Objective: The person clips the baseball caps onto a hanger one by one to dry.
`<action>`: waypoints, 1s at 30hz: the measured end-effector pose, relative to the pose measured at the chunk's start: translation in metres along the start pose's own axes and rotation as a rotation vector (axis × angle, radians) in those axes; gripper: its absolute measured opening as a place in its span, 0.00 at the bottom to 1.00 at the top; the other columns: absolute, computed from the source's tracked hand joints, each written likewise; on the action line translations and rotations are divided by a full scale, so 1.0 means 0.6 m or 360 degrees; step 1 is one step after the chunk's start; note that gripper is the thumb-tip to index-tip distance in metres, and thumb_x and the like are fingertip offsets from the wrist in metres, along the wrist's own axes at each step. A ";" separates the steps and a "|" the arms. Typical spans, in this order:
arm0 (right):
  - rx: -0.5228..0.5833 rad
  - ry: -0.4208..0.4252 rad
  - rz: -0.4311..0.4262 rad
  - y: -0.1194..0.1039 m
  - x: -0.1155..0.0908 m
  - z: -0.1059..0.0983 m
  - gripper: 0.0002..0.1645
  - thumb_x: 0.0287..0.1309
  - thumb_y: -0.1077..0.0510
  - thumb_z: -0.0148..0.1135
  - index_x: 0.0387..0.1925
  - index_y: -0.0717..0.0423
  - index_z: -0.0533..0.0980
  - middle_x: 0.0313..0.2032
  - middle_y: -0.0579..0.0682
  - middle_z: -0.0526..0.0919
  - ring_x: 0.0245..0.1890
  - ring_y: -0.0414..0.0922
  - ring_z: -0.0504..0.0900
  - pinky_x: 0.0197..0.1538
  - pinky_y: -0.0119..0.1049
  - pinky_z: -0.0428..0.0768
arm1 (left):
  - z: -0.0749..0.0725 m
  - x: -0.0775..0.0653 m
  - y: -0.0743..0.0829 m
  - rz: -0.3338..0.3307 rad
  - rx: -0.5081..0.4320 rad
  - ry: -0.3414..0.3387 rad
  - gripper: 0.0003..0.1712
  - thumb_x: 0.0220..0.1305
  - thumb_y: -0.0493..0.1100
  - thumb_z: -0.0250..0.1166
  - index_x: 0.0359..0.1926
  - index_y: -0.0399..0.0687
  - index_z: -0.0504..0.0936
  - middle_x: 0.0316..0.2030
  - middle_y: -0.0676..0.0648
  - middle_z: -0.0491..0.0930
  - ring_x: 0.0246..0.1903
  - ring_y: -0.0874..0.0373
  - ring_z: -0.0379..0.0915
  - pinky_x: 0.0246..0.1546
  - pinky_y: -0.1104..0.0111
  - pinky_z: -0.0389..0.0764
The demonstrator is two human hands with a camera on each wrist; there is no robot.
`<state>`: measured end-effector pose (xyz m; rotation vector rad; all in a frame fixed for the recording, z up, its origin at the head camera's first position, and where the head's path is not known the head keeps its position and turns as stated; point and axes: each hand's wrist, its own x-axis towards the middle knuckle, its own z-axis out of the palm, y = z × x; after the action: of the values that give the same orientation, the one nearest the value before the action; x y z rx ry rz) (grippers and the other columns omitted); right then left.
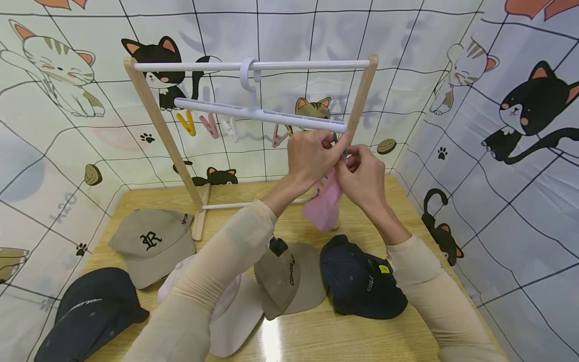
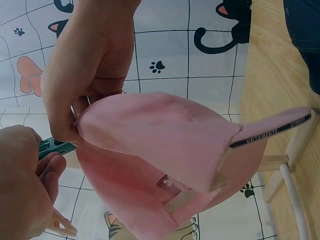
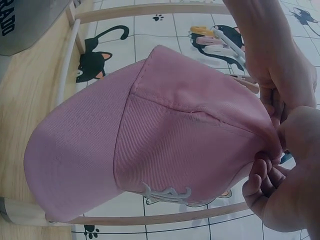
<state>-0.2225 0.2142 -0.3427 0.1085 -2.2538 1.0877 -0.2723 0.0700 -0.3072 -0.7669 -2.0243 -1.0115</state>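
Observation:
A pink cap (image 1: 323,203) hangs below the right end of the white hanger (image 1: 217,107); white embroidery marks its front in the right wrist view. My right hand (image 1: 364,176) pinches the cap's crown between thumb and fingers. Close beside it, my left hand (image 1: 312,153) grips a teal clothes clip (image 2: 56,147) just under the hanger's end. In the left wrist view the clip's tip meets the top of the cap, near the right fingertips; whether it bites the fabric is hidden. The cap's opening and its back strap (image 2: 272,129) face the left wrist camera.
The hanger hooks over the top bar (image 1: 312,65) of a wooden rack (image 1: 165,133). Yellow (image 1: 186,123), pink (image 1: 209,125) and white clips (image 1: 229,129) hang from it. Several caps lie on the table, including a beige one (image 1: 151,246) and a navy one (image 1: 362,279).

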 end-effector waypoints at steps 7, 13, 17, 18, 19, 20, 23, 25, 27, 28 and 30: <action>0.0024 0.0014 -0.0009 -0.004 -0.001 -0.001 0.17 0.75 0.57 0.66 0.54 0.66 0.83 0.28 0.60 0.88 0.24 0.33 0.79 0.30 0.22 0.72 | 0.002 -0.001 -0.001 0.0004 0.0034 0.0006 0.32 0.76 0.51 0.73 0.13 0.48 0.74 0.12 0.49 0.75 0.16 0.62 0.54 0.25 0.75 0.48; 0.0011 0.0009 -0.0012 -0.012 0.001 -0.002 0.19 0.72 0.57 0.65 0.57 0.65 0.83 0.27 0.58 0.87 0.24 0.35 0.79 0.31 0.25 0.72 | 0.002 -0.003 -0.001 -0.0010 0.0058 -0.0001 0.32 0.75 0.52 0.74 0.14 0.48 0.74 0.12 0.49 0.75 0.17 0.62 0.54 0.26 0.75 0.49; -0.0005 0.0005 -0.0012 -0.014 0.004 -0.003 0.17 0.71 0.59 0.64 0.55 0.65 0.84 0.27 0.59 0.86 0.24 0.39 0.79 0.31 0.24 0.71 | 0.003 -0.005 -0.002 0.0013 0.0085 -0.0004 0.33 0.75 0.52 0.74 0.14 0.48 0.74 0.12 0.49 0.73 0.16 0.62 0.54 0.26 0.74 0.49; -0.0007 0.0004 -0.0013 -0.014 0.004 -0.003 0.17 0.71 0.59 0.64 0.55 0.65 0.85 0.27 0.59 0.86 0.25 0.40 0.79 0.31 0.24 0.71 | 0.004 -0.006 -0.002 0.0019 0.0096 -0.0003 0.32 0.75 0.52 0.74 0.14 0.48 0.74 0.12 0.50 0.73 0.16 0.62 0.54 0.26 0.74 0.49; -0.0009 0.0005 -0.0014 -0.014 0.004 -0.003 0.17 0.70 0.60 0.64 0.54 0.65 0.85 0.27 0.60 0.86 0.25 0.41 0.79 0.31 0.23 0.70 | 0.004 -0.007 -0.003 0.0027 0.0106 -0.0004 0.32 0.75 0.52 0.75 0.14 0.48 0.74 0.12 0.50 0.72 0.16 0.62 0.54 0.26 0.74 0.49; -0.0010 0.0005 -0.0018 -0.014 0.005 -0.003 0.16 0.70 0.60 0.64 0.54 0.65 0.85 0.27 0.60 0.86 0.25 0.41 0.79 0.30 0.23 0.70 | 0.004 -0.007 -0.003 0.0031 0.0113 -0.0005 0.32 0.75 0.51 0.75 0.14 0.48 0.74 0.12 0.50 0.71 0.17 0.62 0.53 0.25 0.74 0.48; -0.0023 0.0006 -0.0034 -0.014 0.005 -0.004 0.17 0.69 0.60 0.65 0.54 0.65 0.86 0.27 0.60 0.85 0.25 0.42 0.78 0.30 0.23 0.69 | 0.005 -0.009 -0.004 0.0045 0.0125 -0.0007 0.32 0.75 0.51 0.75 0.14 0.48 0.74 0.12 0.51 0.71 0.17 0.62 0.53 0.25 0.74 0.48; -0.0033 0.0009 -0.0047 -0.015 0.007 -0.005 0.17 0.69 0.60 0.65 0.54 0.66 0.86 0.27 0.60 0.85 0.24 0.41 0.78 0.31 0.23 0.69 | 0.005 -0.010 -0.004 0.0052 0.0124 -0.0011 0.32 0.75 0.51 0.75 0.14 0.48 0.75 0.12 0.51 0.71 0.17 0.62 0.53 0.25 0.74 0.48; -0.0050 0.0009 -0.0058 -0.016 0.008 -0.006 0.18 0.69 0.59 0.66 0.54 0.67 0.86 0.27 0.60 0.85 0.24 0.41 0.78 0.31 0.24 0.69 | 0.005 -0.010 -0.004 0.0055 0.0125 -0.0017 0.31 0.75 0.51 0.75 0.15 0.48 0.75 0.12 0.51 0.71 0.17 0.62 0.53 0.26 0.74 0.48; -0.0059 0.0007 -0.0066 -0.017 0.008 -0.007 0.18 0.70 0.59 0.66 0.54 0.67 0.85 0.27 0.60 0.85 0.25 0.41 0.78 0.32 0.24 0.69 | 0.004 -0.010 -0.005 0.0051 0.0130 -0.0023 0.31 0.75 0.51 0.75 0.15 0.48 0.76 0.12 0.51 0.71 0.17 0.62 0.53 0.26 0.74 0.48; -0.0073 -0.0002 -0.0078 -0.018 0.010 -0.008 0.19 0.71 0.58 0.66 0.55 0.68 0.85 0.27 0.61 0.86 0.25 0.41 0.78 0.33 0.24 0.70 | 0.002 -0.010 -0.005 0.0037 0.0142 -0.0039 0.31 0.75 0.51 0.75 0.15 0.48 0.76 0.12 0.52 0.70 0.17 0.62 0.53 0.26 0.74 0.48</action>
<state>-0.2215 0.2116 -0.3296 0.1446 -2.2638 1.0105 -0.2720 0.0686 -0.3137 -0.7568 -2.0621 -0.8963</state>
